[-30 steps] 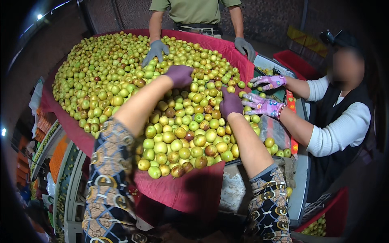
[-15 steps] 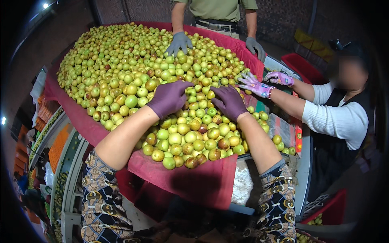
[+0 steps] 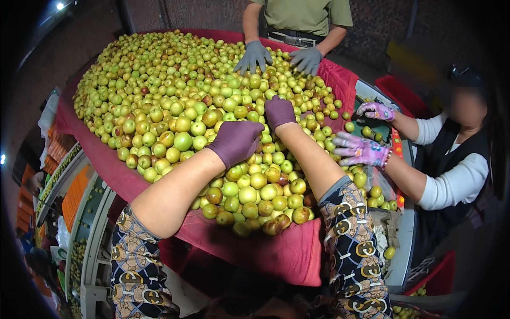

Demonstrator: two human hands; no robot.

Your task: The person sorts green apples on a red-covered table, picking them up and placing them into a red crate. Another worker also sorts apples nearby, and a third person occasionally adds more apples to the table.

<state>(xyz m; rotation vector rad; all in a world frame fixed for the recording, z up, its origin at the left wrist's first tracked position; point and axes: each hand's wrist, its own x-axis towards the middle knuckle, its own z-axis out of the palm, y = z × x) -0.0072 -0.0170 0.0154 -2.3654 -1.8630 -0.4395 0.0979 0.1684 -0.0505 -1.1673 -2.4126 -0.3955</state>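
Note:
A large heap of round green jujubes (image 3: pixel 175 109), many blushed brown, lies on a red cloth (image 3: pixel 255 250). My left hand (image 3: pixel 235 142), in a purple glove, is curled closed over the near middle of the heap. Just beyond it to the right, my right hand (image 3: pixel 279 111), gloved alike, is bunched closed with its knuckles up, down among the fruit. Whatever either hand holds is hidden by its own fingers and the jujubes.
Across the heap, a person in a green shirt (image 3: pixel 305 18) spreads two grey-gloved hands on the fruit. At the right, another person's flowered glove (image 3: pixel 364 149) hovers by loose jujubes. A red crate (image 3: pixel 401 95) stands behind. Conveyor belts (image 3: pixel 87 228) carry fruit at left.
My right hand has moved left and farther in, and its fingers have closed. My left hand has shifted right and nearer. The far person's second hand has come onto the heap; jujubes have spread rightward.

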